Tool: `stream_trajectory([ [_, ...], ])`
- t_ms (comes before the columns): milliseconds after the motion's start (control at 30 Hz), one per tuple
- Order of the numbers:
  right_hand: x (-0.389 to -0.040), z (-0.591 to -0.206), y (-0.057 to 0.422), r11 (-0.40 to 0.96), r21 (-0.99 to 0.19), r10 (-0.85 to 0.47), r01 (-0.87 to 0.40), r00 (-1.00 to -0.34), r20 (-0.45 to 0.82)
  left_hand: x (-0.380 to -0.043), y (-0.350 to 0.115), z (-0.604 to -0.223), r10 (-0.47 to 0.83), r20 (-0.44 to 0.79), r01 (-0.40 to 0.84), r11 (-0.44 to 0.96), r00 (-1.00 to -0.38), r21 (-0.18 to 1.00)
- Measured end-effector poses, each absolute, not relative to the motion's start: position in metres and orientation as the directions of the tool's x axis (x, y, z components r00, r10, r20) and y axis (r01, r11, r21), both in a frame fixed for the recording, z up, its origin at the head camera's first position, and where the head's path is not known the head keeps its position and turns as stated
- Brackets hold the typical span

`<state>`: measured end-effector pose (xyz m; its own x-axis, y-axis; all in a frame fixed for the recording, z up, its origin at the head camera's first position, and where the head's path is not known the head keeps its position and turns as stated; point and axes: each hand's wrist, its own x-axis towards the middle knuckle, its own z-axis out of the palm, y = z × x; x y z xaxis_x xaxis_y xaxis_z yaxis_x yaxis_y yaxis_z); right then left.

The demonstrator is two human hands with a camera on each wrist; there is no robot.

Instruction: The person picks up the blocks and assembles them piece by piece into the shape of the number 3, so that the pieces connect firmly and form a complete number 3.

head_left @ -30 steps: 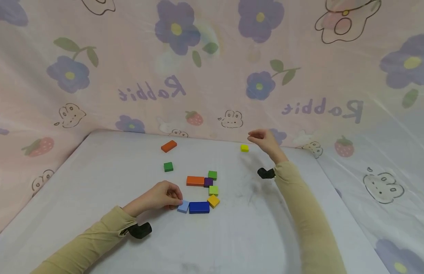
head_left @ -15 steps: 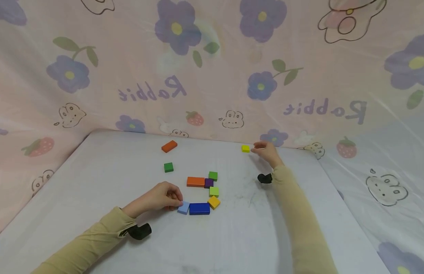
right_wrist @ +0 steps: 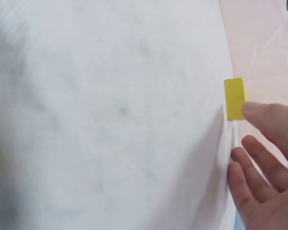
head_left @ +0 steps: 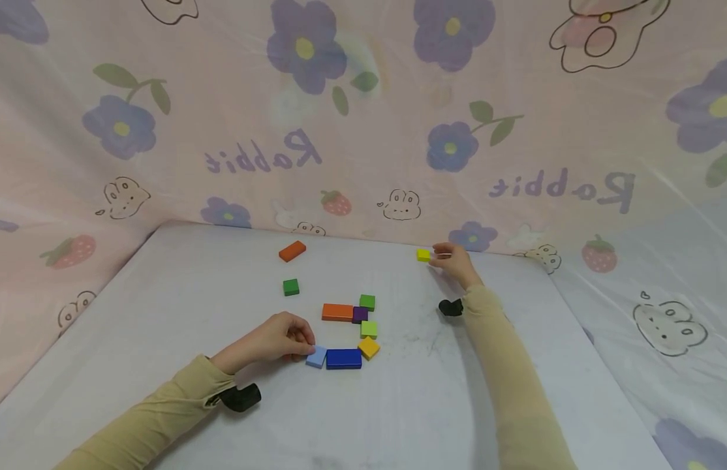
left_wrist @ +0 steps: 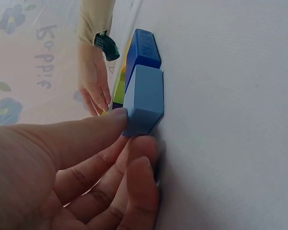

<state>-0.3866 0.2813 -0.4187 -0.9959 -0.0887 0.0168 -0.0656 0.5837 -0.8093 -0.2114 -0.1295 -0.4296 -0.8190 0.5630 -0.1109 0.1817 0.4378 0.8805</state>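
In the head view my left hand (head_left: pixel 284 337) pinches a light blue block (head_left: pixel 316 357) on the white table. The left wrist view shows the thumb at one edge of this light blue block (left_wrist: pixel 145 98) and curled fingers below it. A dark blue block (head_left: pixel 343 359) lies flat against its right side. Far back on the right, my right hand (head_left: pixel 455 262) is beside a yellow block (head_left: pixel 423 255), fingers loosely spread. In the right wrist view the thumb overlaps the edge of the yellow block (right_wrist: pixel 234 98); the other visible fingers are apart from it.
An amber block (head_left: pixel 369 348), a lime block (head_left: pixel 369 329), a purple block (head_left: pixel 360 315), a green block (head_left: pixel 367 302) and an orange block (head_left: pixel 337 313) continue the arrangement. A dark green block (head_left: pixel 290 287) and another orange block (head_left: pixel 292 251) lie farther back. A printed curtain (head_left: pixel 363 130) borders the table.
My right hand has come down from above and moved left to the yellow block's right side. The left hand stays at the light blue block. The blocks look unmoved.
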Motion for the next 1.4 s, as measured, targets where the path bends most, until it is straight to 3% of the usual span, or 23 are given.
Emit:
stream_trajectory([
  [1400, -0.393, -0.424, 0.260, 0.668, -0.731, -0.153, -0.141, -0.987, 0.050, -0.215, -0.130, -0.434, 0.547, -0.143, 0.161, 0.470, -0.825, 0.868],
])
